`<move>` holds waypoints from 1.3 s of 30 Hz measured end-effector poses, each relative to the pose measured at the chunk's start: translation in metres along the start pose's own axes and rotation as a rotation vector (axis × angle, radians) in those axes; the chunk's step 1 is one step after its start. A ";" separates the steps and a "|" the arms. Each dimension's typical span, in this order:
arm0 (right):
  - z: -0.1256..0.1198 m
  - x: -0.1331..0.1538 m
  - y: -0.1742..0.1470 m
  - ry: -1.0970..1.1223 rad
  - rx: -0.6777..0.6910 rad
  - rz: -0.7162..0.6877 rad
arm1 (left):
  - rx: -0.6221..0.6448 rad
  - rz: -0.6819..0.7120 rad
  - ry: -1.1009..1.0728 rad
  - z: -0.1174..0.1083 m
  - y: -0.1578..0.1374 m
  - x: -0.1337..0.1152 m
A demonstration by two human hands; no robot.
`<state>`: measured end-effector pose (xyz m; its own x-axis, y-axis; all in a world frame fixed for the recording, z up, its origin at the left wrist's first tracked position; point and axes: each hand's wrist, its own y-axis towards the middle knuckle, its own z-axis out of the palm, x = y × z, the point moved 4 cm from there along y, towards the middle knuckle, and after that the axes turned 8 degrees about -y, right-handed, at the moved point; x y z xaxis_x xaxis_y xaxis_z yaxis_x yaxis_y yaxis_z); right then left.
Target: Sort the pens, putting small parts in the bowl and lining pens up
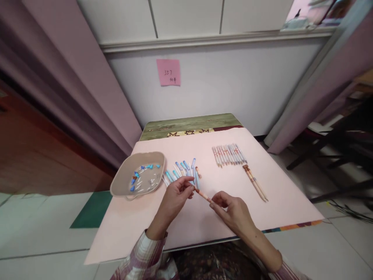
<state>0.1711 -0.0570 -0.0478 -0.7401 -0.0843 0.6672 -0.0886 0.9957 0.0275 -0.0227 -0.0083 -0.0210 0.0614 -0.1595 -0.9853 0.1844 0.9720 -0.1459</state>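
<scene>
Pen held between both hands above the counter

Pen [203, 195]: slim, beige barrel, brown at the end by the left hand, some reddish-brown marks toward the other end; finer print too small to read. Held at a slant, running down from left to right, over the near-middle part of the pink-topped counter [279, 194].

Left hand [179, 190]: thumb and fingers nearly closed, pinching the brown end. Right hand [230, 210]: fingers curled, thumb and fingertips closed on the other end.

Just beyond the left hand: loose pile of blue pen parts [185, 166] and thin white sticks, with a short brown-beige tube [198, 172] at its right side. Left: beige tub [124, 175] with blue bits [133, 181], a brown bit or so and small white pieces. Right: tidy row of pens [229, 154], pale with coloured prints; nearer, two beige pens [255, 183] with brown tops, side by side, tips toward the person.
</scene>
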 end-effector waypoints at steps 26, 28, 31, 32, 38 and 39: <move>-0.073 -0.095 0.025 -0.651 -0.160 0.593 | 0.098 -0.195 0.088 -0.002 -0.004 0.031; -0.073 -0.098 0.027 -0.678 -0.168 0.583 | 0.097 -0.194 0.092 -0.005 -0.004 0.032; -0.071 -0.102 0.029 -0.699 -0.162 0.578 | 0.094 -0.183 0.084 -0.007 -0.003 0.034; -0.071 -0.104 0.029 -0.700 -0.158 0.576 | 0.094 -0.181 0.082 -0.008 -0.003 0.034; -0.074 -0.104 0.025 -0.678 -0.189 0.550 | 0.078 -0.167 0.089 -0.019 -0.007 0.031; -0.075 -0.100 0.025 -0.652 -0.204 0.529 | 0.064 -0.167 0.094 -0.023 -0.008 0.030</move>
<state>0.2930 -0.0209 -0.0584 -0.8907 0.4489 0.0719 0.4506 0.8927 0.0089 -0.0445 -0.0168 -0.0512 -0.0661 -0.2975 -0.9524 0.2469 0.9200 -0.3045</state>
